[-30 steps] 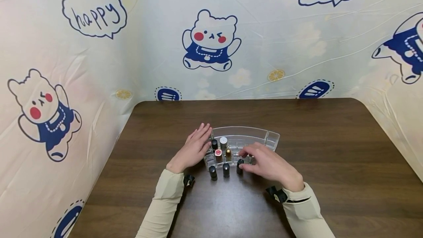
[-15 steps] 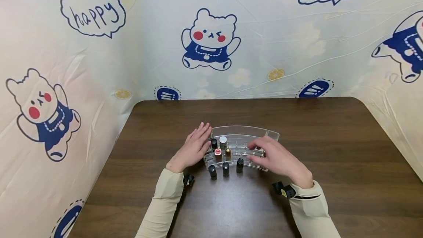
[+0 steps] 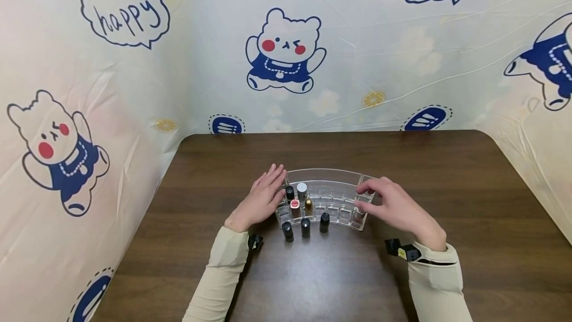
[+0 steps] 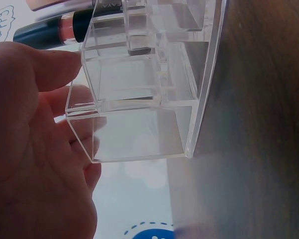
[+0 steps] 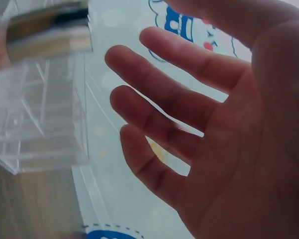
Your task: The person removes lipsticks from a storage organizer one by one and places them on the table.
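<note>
A printed cloth backdrop hangs behind a dark wooden bench. Progress is judged partial: four tubes are plainly housed, three stand outside, and middle slots are unfilled. At left, the left hand rests against the end of a clear organizer, set between the bench's left and right edges, short of its far edge. That grip is not closed; the fingers lie extended. The organizer's left portion holds a black-capped tube and a white-capped tube, with a pink-topped tube and a gold tube in front. Just outside, toward the bench's near edge, stand a first dark tube, a second dark tube and a third dark tube. At right, the right hand is at the organizer's right end, grip spread, thumb and fingers apart. A blurred metallic-capped tube shows there; its seating cannot be determined.
</note>
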Action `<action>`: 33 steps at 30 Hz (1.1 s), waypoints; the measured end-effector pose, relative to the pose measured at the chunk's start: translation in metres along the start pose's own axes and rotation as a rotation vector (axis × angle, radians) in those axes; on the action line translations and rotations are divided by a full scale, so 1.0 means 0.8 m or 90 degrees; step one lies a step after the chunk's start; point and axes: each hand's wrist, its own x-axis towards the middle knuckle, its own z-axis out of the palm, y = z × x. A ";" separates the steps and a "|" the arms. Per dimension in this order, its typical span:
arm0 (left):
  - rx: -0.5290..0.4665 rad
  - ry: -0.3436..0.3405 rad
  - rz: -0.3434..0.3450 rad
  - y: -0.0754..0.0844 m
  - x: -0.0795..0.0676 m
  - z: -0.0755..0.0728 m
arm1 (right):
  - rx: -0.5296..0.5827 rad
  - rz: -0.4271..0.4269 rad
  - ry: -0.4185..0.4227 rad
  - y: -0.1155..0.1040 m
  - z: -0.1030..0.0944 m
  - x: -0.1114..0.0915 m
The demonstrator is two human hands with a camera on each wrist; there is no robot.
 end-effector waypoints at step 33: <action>0.001 0.011 0.015 -0.002 0.000 0.000 | 0.019 -0.015 -0.090 0.017 0.007 -0.002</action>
